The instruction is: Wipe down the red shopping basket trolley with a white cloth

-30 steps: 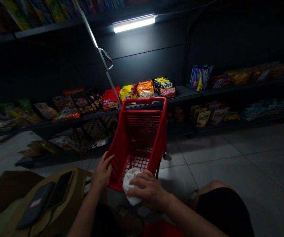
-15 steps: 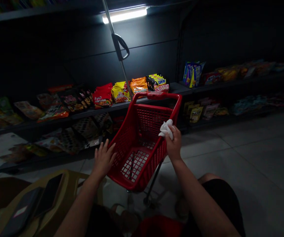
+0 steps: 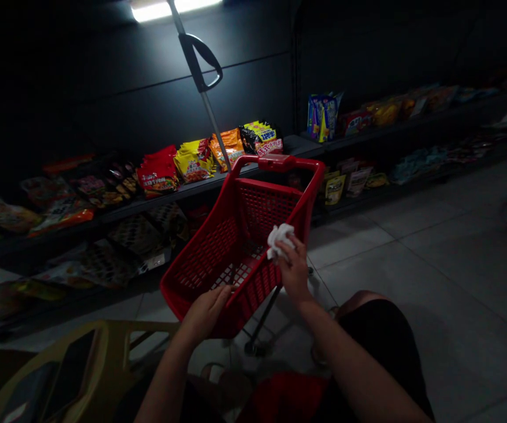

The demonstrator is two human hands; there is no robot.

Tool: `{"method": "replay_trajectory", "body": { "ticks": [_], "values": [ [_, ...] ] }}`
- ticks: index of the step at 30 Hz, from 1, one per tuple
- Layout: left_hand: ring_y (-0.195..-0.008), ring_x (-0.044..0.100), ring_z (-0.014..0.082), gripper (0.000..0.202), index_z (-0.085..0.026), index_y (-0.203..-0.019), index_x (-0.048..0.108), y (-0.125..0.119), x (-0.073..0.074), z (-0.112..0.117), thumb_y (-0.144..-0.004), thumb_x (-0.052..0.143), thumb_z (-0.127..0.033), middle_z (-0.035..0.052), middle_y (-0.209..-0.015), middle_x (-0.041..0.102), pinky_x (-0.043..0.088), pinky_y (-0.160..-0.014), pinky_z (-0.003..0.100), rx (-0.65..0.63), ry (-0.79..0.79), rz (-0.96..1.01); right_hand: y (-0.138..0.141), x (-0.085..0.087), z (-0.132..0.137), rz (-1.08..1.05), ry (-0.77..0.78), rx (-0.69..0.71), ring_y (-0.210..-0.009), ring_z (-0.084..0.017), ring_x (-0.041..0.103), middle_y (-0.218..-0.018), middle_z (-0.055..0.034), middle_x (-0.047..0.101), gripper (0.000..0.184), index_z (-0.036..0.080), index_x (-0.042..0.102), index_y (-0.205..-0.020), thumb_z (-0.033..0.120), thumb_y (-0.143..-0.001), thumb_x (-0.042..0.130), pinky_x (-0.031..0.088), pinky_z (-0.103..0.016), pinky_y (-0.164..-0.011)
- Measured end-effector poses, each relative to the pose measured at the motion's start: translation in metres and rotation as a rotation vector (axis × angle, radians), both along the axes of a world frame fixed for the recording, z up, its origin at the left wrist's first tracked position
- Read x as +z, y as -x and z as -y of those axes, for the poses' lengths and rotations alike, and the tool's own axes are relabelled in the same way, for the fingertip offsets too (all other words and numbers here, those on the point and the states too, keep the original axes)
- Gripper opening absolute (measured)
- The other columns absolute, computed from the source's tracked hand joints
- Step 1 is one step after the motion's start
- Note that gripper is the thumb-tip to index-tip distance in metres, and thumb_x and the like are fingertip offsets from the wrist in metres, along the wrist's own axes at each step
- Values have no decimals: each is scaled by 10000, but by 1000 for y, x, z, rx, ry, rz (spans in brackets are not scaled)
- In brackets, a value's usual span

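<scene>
A small red plastic shopping cart [image 3: 218,258] stands tilted in front of me on the tiled floor. My left hand [image 3: 204,310] grips its near rim, fingers curled over the edge. My right hand [image 3: 294,270] is closed on a crumpled white cloth [image 3: 278,239] and presses it against the cart's right side rim. The red handle bar [image 3: 275,163] of the cart is at its far end.
Dark store shelves [image 3: 279,147] with several snack packets run across the back. A grey pole with a black grip [image 3: 200,59] leans over the cart. A yellowish plastic stool [image 3: 103,358] holding dark flat items sits at lower left. Grey floor tiles [image 3: 433,264] spread to the right.
My left hand moved from the cart's left side to grasp the near rim. My right hand with the cloth slid back along the right rim towards me. The view swung right.
</scene>
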State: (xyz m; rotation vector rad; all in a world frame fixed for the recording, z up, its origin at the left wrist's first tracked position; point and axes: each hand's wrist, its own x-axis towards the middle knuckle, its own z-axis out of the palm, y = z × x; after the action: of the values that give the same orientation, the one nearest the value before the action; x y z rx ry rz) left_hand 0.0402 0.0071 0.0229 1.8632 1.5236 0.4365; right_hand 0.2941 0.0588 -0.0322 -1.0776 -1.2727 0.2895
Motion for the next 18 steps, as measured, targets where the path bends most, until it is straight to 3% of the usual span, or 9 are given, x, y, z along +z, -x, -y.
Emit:
{"method": "replay_trajectory", "body": {
  "ticks": [2, 4, 7, 12, 14, 18],
  "values": [
    [-1106, 665, 239, 522, -243, -1157, 706, 2, 2, -1, -979, 321, -546, 45, -1156, 744, 462, -1007, 325, 5, 10, -21, -24, 11, -36, -170, 64, -180, -1265, -241, 500, -1328, -102, 537, 312, 231, 677, -1190, 308, -903, 584, 389, -453, -1100],
    [-1094, 667, 243, 523, -236, -1142, 714, -1, 3, -1, -970, 328, -544, 49, -1154, 745, 466, -998, 326, 14, -1, -32, -36, 18, -56, -295, 107, -260, -1209, -240, 530, -1266, -101, 573, 392, 207, 640, -1224, 389, -879, 604, 412, -448, -1067],
    [-1075, 673, 243, 513, -242, -1150, 712, -8, 6, 2, -973, 324, -528, 50, -1148, 748, 465, -996, 326, 22, -12, -48, -26, 13, -49, -318, 174, -190, -1115, -234, 571, -1189, -96, 614, 448, 188, 615, -1234, 458, -876, 599, 452, -427, -1010],
    [-1082, 677, 241, 480, -260, -1139, 705, -15, 9, 5, -984, 319, -499, 52, -1127, 753, 466, -988, 329, 35, -34, -37, 2, -11, -14, -87, 192, -15, -1146, -237, 558, -1208, -96, 554, 377, 221, 664, -1200, 400, -872, 610, 451, -415, -1035],
    [-1050, 692, 246, 459, -263, -1115, 717, -15, 8, 5, -978, 338, -483, 56, -1082, 767, 484, -958, 328, 36, -65, -28, -7, -10, -23, -36, 181, -3, -1175, -238, 540, -1235, -98, 522, 381, 234, 674, -1210, 380, -862, 625, 438, -427, -1063],
    [-954, 721, 249, 397, -289, -1031, 741, -14, 9, 5, -954, 391, -459, 51, -968, 789, 515, -859, 306, 61, -127, -65, -44, 13, -74, -51, 140, -111, -1234, -250, 493, -1279, -113, 486, 419, 223, 656, -1257, 341, -859, 597, 382, -478, -1122]
  ]
}}
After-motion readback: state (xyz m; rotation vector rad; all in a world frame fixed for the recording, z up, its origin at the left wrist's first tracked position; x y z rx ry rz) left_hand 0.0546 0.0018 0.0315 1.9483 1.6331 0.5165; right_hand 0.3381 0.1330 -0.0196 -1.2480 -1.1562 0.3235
